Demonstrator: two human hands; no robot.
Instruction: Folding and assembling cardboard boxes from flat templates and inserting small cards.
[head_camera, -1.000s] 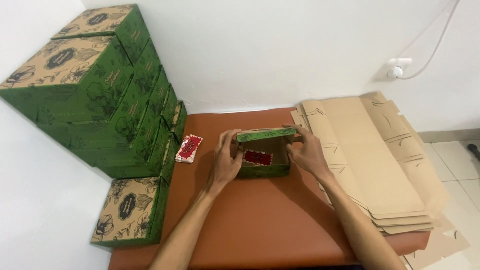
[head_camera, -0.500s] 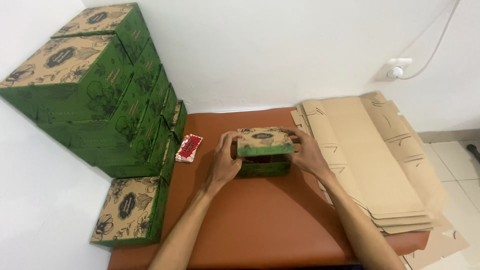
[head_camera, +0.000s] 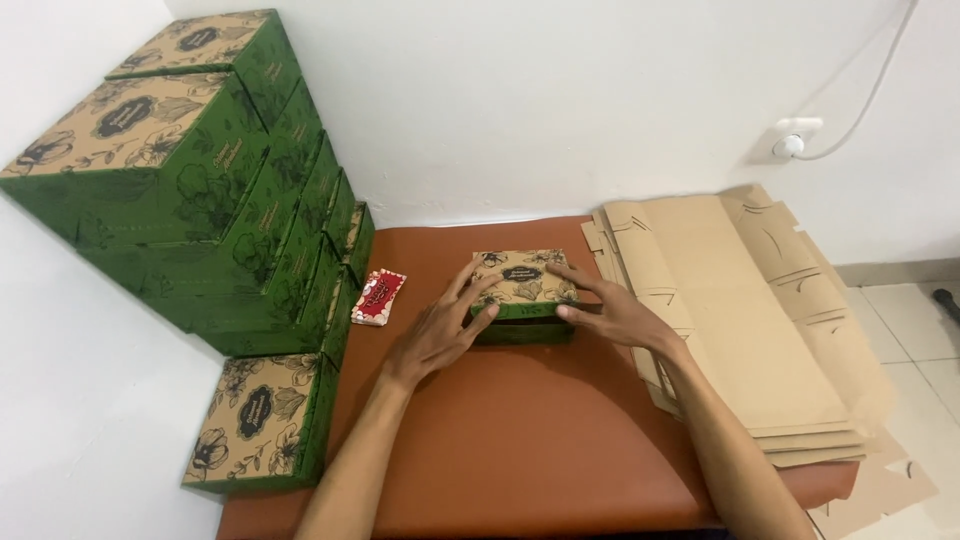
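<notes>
Both hands pressing on a small green box, lid down, at the middle of the brown table.

Left hand (head_camera: 440, 330) is lying flat, fingers spread over the small green box (head_camera: 523, 295), its left edge and top; right hand (head_camera: 612, 312) is flat on its right side, neither curled shut. Box contents hidden. Red packet (head_camera: 379, 297) lying left; stacked green boxes (head_camera: 200, 190) far left; flat cardboard sheets (head_camera: 740, 310) right, partly cut off.

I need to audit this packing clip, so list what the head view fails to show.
- Inside of the closed green box: hidden by its lid.
- Box's near-left corner: covered by the left hand.
- Lower flat cardboard sheets: buried under the top one.
- Small red packet: print too small.
</notes>
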